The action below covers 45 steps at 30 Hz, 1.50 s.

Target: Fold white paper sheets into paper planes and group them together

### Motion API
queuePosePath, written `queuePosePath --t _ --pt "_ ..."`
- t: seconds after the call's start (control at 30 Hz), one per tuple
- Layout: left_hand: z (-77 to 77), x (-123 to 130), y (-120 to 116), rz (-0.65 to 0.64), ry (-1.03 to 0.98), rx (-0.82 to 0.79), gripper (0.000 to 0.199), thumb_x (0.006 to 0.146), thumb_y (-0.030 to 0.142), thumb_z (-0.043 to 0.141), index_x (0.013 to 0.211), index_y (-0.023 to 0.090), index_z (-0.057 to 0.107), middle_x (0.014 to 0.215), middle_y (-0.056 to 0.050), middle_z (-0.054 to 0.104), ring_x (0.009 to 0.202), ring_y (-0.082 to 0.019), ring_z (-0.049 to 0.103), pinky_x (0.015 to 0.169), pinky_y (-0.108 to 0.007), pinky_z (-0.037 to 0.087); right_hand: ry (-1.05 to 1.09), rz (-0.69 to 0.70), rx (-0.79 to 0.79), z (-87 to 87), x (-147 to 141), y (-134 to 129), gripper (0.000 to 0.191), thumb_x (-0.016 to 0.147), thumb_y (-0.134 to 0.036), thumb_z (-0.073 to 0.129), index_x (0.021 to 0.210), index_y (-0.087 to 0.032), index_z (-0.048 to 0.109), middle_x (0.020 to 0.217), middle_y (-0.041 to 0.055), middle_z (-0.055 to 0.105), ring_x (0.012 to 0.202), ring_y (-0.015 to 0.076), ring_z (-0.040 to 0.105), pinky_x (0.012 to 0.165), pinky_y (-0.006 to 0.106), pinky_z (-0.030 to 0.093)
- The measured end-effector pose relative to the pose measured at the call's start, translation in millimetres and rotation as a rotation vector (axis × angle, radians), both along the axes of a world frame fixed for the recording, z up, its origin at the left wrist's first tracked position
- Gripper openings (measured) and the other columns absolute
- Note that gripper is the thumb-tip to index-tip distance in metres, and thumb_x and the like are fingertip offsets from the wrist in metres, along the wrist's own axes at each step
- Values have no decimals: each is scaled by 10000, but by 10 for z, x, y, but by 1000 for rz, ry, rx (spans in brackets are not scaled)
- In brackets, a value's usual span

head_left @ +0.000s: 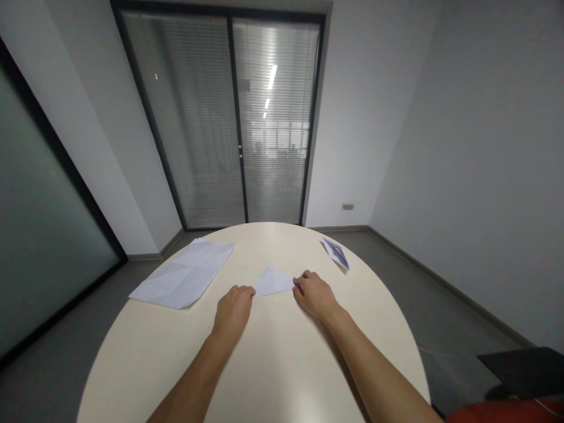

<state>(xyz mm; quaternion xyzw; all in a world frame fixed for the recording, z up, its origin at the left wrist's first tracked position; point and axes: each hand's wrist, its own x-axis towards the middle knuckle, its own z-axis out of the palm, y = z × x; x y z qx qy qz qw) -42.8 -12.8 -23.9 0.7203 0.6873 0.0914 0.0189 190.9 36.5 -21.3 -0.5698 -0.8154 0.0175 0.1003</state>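
A small sheet of white paper, folded into a triangle (272,282), lies on the round table between my hands, its peak pointing away from me. My left hand (234,305) has its fingers closed at the triangle's left corner. At the right corner, my right hand (312,292) pinches the paper between thumb and fingers. Creases run down the triangle from its peak. The fingertips partly hide both corners.
Larger creased white sheets (185,273) lie at the table's left side. A folded printed paper (336,254) rests near the far right edge. The pale round table (273,364) has a curved rim. Beyond it stands a glass door with blinds (277,176). A dark object (524,370) is at lower right.
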Motion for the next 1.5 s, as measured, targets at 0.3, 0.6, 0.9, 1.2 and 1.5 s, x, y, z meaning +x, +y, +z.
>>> queuePosePath --t 0.3,0.6,0.9,1.2,1.5 --pt "-13 11 0 47 28 8 196 1003 233 506 1059 246 694 1034 -44 736 971 -197 677 743 -281 461 -18 -39 -26 30 26 -21 305 984 -306 477 998 -190 759 1109 126 674 1081 241 598 819 297 464" --pt "2 32 -6 6 38 5 220 1003 205 499 1077 231 705 1071 -46 719 1026 -197 656 809 -289 472 -30 -38 17 32 -29 -42 284 970 -265 484 1013 -174 750 1072 133 681 1055 248 590 815 300 464" --pt "-25 29 13 -14 39 7 228 1010 212 487 1078 231 703 1086 -49 705 1037 -197 640 812 -285 467 -49 -121 -9 42 -32 -36 297 963 -288 496 890 -171 759 1057 141 697 1049 264 608 766 309 478" --pt "-23 3 11 5 43 1 230 1004 208 484 1078 232 700 1073 -52 693 1011 -196 648 777 -283 470 -111 -263 -19 123 -98 -106 282 956 -275 530 1003 -105 751 1058 207 718 1057 295 633 767 324 487" --pt "-28 19 7 2 36 15 211 1007 222 496 1059 234 700 1065 -43 694 1021 -190 640 782 -279 458 -130 -289 -63 153 -193 -221 309 966 -309 519 1033 -104 740 1120 228 675 1084 330 616 793 372 486"
